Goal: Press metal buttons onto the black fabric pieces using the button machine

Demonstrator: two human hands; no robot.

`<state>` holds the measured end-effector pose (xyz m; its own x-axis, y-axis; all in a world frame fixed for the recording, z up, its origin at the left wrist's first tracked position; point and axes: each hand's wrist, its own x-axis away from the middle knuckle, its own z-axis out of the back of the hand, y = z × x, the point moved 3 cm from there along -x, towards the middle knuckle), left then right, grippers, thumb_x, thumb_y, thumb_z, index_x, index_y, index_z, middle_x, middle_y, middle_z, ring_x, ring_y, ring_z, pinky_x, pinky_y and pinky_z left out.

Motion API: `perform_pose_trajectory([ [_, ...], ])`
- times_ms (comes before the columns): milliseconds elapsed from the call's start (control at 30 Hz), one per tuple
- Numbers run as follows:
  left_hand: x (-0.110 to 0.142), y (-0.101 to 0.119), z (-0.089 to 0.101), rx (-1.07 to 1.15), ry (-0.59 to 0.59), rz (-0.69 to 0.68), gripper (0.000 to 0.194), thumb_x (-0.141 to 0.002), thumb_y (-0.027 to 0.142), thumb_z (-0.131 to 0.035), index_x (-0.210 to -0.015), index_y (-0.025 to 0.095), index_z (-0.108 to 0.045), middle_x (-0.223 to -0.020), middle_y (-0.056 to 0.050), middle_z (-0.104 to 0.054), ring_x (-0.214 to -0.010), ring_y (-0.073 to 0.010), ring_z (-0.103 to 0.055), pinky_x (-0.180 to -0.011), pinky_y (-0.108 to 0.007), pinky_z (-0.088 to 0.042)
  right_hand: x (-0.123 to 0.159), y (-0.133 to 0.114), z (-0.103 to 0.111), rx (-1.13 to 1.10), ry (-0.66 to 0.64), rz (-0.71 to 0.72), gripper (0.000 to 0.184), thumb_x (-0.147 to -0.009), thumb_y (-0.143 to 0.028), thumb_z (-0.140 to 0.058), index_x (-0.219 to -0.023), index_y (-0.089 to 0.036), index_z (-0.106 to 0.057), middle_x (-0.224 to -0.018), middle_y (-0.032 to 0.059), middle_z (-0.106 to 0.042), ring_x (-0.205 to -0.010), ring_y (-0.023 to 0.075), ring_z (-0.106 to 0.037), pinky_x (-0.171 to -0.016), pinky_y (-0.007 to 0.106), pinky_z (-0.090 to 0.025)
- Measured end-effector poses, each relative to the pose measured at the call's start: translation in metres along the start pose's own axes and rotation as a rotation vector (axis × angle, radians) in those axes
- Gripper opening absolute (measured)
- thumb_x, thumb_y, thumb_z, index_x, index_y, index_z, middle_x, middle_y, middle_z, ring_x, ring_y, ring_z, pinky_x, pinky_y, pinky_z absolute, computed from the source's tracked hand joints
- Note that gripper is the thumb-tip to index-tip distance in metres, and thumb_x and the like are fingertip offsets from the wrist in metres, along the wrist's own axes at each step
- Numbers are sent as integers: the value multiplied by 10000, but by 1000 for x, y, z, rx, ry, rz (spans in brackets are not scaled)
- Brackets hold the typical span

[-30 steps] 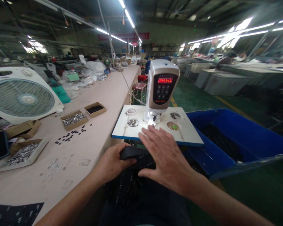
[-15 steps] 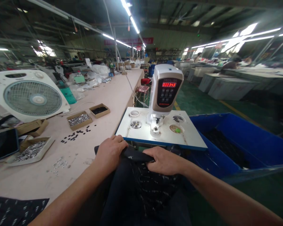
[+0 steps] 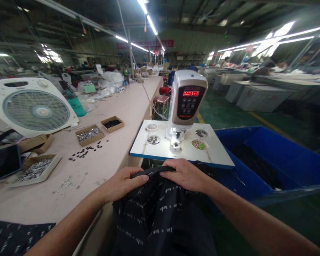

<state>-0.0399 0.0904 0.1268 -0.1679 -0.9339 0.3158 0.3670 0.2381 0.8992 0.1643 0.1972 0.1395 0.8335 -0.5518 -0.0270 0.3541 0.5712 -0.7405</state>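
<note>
Between my two hands hangs a black garment [image 3: 160,209] printed with rows of white lettering, its folded edge held up just in front of the machine's plate. My left hand [image 3: 126,183] pinches that edge on the left, thumb on top. At the right, my right hand [image 3: 185,174] grips the same edge, fingers over it and thumb beneath. Beyond them stands a white snap-fastening machine [image 3: 188,103] with a red display reading 000343. Its white tabletop plate [image 3: 138,147] has round wells with small metal parts. No cloth lies under the machine's head.
On the long table [image 3: 96,199] at left are a box fan [image 3: 40,106], a box of metal snaps [image 3: 89,136], a box of black pieces [image 3: 112,123], a tray of metal parts [image 3: 34,170] and scattered black caps [image 3: 85,152]. A blue bin [image 3: 296,163] with dark cloth stands right.
My left hand has turned over and moved slightly lower, its thumb now on top of the edge. The printed side of the garment has spread open toward me. My right hand has shifted up a little.
</note>
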Motion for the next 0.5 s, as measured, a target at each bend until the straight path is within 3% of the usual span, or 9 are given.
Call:
perform_pose_trajectory([
  [100,2,-6,1,126,-73,40,448,-775,540,-766,-1013,173,-669,-887,-36,-722,-749,-191,-654,-656,-264,-501,-5,-6,4,-44,-44,-3,172,-912,-349,-672,-919,-191,-739,-839,-6,-725,-802,176,-655,-710,260,-444],
  [200,4,-9,3,253,-105,82,431,-818,533,-743,-1050,173,-694,-943,-49,-752,-756,-182,-682,-685,-262,-522,-7,-11,8,-50,-118,-4,250,-895,-420,-696,-1014,-207,-750,-891,-5,-742,-843,190,-674,-732,270,-465],
  [367,5,-5,13,395,9,115,454,-862,531,-706,-1149,180,-719,-954,-51,-774,-767,-178,-706,-703,-252,-531,-10,-21,14,12,-25,94,290,-936,-360,-654,-1198,-248,-708,-1121,21,-738,-1020,215,-660,-911,340,-468],
  [500,3,5,19,417,92,50,394,-889,443,-689,-1204,207,-706,-963,1,-775,-829,-181,-714,-755,-246,-539,-15,-30,21,11,32,134,315,-950,-280,-617,-1257,-244,-672,-1230,21,-706,-1113,212,-632,-990,346,-444],
])
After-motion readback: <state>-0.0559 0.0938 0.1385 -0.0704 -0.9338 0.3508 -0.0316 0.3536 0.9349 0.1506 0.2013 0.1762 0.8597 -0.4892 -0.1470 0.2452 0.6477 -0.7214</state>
